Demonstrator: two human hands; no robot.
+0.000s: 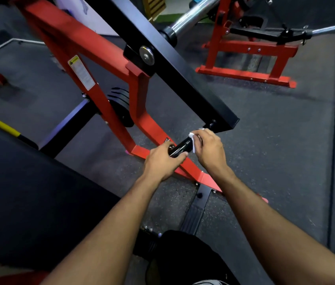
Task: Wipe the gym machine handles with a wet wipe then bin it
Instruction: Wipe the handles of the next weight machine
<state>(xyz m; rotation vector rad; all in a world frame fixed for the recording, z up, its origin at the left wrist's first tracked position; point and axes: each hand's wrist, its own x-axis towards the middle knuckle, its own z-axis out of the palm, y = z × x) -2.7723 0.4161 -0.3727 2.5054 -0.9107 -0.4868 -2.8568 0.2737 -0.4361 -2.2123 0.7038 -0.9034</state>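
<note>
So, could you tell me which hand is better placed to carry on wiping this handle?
The right hand: it already holds the wet wipe wrapped against the black handle, while the left hand grips the handle's end.

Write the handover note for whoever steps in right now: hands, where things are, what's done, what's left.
Left hand: grips the free end of the black handle, steadying it.
Right hand: fingers curled round the handle near the black arm, with the white wipe pressed against it.
Done: wipe is out and on this handle; how much has been wiped cannot be told.
Left: finish this handle, wipe any other handles, then bin the wipe. No bin is in view.
</note>
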